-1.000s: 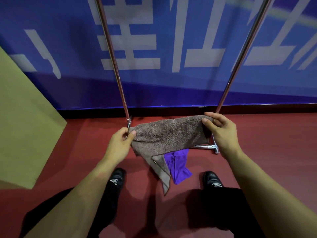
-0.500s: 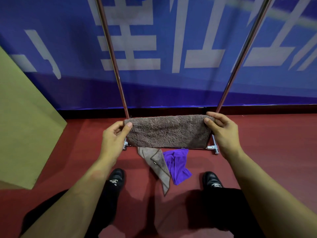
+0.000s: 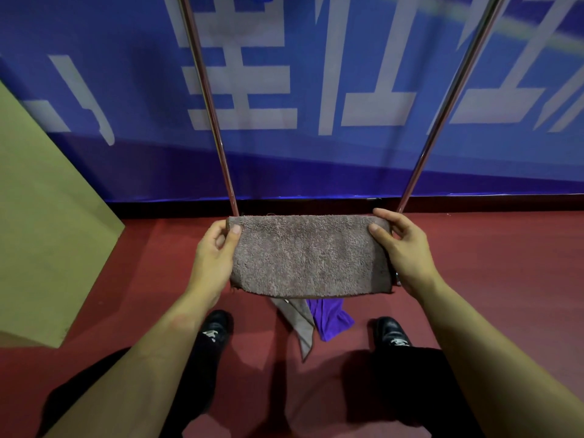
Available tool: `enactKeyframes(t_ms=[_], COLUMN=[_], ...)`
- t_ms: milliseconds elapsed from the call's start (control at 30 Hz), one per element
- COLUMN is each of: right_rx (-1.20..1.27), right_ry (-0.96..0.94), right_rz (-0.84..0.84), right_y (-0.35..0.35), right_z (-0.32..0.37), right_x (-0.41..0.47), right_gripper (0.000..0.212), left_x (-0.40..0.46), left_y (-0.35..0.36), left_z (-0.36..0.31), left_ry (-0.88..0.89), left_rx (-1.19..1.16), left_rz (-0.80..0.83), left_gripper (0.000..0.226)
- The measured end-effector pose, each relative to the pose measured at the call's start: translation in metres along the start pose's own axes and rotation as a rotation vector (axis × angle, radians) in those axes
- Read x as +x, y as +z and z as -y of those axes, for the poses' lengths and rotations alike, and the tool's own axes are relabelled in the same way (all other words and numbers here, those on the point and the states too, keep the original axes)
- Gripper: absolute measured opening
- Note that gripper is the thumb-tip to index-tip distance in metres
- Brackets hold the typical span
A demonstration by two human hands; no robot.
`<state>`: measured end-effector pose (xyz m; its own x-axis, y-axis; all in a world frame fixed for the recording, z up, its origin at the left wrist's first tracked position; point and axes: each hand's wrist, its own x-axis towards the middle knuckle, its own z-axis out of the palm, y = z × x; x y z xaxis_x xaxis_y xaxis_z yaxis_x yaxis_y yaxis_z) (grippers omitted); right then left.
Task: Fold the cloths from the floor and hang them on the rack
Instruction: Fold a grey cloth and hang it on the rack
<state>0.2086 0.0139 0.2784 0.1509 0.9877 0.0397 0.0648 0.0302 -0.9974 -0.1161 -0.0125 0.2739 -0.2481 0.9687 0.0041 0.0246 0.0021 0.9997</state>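
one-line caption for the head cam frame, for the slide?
Both hands, left hand and right hand, hold a folded brown towel before the rack.

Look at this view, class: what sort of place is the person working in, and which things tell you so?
Probably an indoor hall or studio set up for the chore, not a home: a dark red floor, a big blue banner with white characters along the wall, and a bare metal rack standing in front of it.
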Motion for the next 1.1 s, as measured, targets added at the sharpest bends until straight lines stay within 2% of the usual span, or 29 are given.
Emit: enactKeyframes(t_ms=[167,267,400,500,633,700,800,867,967,1100], right_rx=[-0.041,-0.118,-0.162,-0.13,0.051,0.115,0.154,0.184,0.185,0.164], right_ry=[0.076,0.067,0.081,0.122,0.269,0.377,0.472,0.492,0.489,0.469], right_rz=[0.113,0.137,0.018,-0.043,-0.078,-0.039,0.068,0.094,0.108,0.079], right_y=[0.001,0.0,-0.002,-0.004,-0.003,-0.006,-0.01,-0.011,-0.012,-0.01], right_z=[-0.003,-0.01,-0.009,-0.008,-0.013,-0.013,-0.011,-0.011,-0.009,-0.007], right_x=[-0.001,0.0,0.002,0.004,0.008,0.009,0.007,0.006,0.005,0.003], right_gripper=[0.06,0.068,0.07,0.082,0.093,0.085,0.052,0.04,0.035,0.013], left_x=[0.0,0.002,0.003,0.002,0.002,0.002,0.001,0.002,0.001,0.002], left_y=[0.0,-0.002,-0.004,-0.002,-0.003,-0.004,-0.005,-0.005,-0.004,-0.003], left_z=[0.004,0.009,0.011,0.007,0.005,0.004,0.002,0.002,0.004,0.007], left_ry=[-0.117,-0.132,-0.082,-0.04,-0.002,0.012,0.033,0.028,0.005,-0.081], left_rx=[-0.011,0.051,0.092,0.086,0.09,0.105,0.115,0.102,0.036,-0.094], left_rz=[0.111,0.127,0.114,0.115,0.131,0.129,0.121,0.115,0.096,0.062], left_gripper=[0.029,0.037,0.041,0.045,0.048,0.049,0.053,0.055,0.056,0.06])
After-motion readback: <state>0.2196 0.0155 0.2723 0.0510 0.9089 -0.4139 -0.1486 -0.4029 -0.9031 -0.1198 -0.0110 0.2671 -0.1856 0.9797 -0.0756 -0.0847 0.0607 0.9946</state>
